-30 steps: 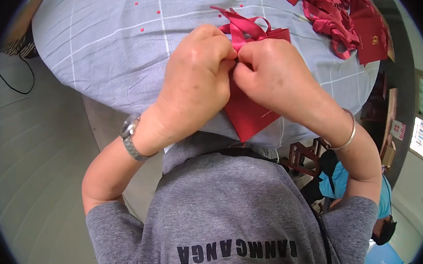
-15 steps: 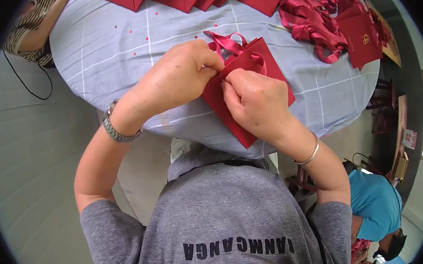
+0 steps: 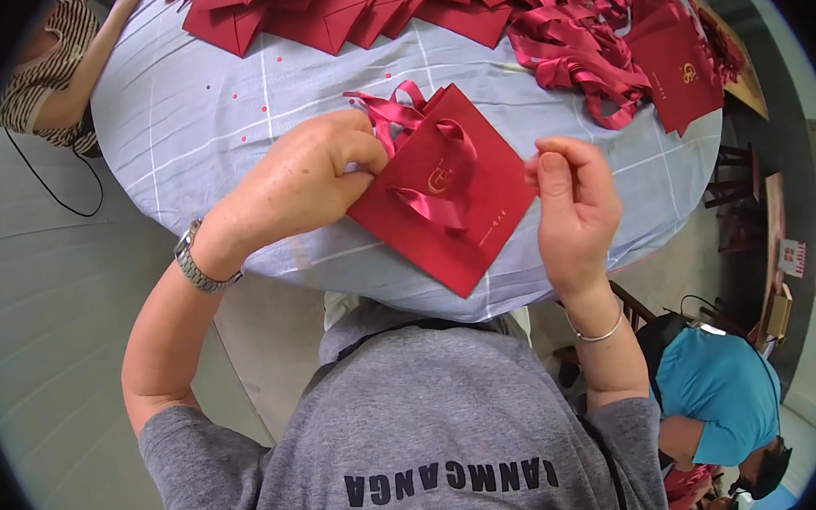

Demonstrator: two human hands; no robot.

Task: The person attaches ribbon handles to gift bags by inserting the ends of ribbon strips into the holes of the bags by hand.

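Observation:
A flat red paper gift bag [image 3: 479,187] with a gold emblem lies near the table's front edge, turned cornerwise. A shiny red ribbon handle [image 3: 443,216] drapes over its front, and another ribbon [image 3: 395,112] loops out at its upper left edge. My left hand [image 3: 310,167] is closed on the bag's left edge beside that ribbon. Just right of the bag, my right hand [image 3: 577,213] is raised, apart from it. Its thumb and fingers are drawn together in a pinch; the fingertips are blurred, so whatever they hold, if anything, does not show.
Several red bags [image 3: 341,11] overlap along the table's far side. A heap of red ribbons [image 3: 579,50] lies far right, beside another bag [image 3: 672,81]. Small red dots [image 3: 264,109] dot the pale blue tablecloth [image 3: 179,148]. One person [image 3: 54,77] sits far left; another [image 3: 721,393] is behind at right.
My right hand has come off the bag and moved right, uncovering the bag's front and the ribbon handle on it. My left hand has shifted slightly left and down, staying at the bag's edge.

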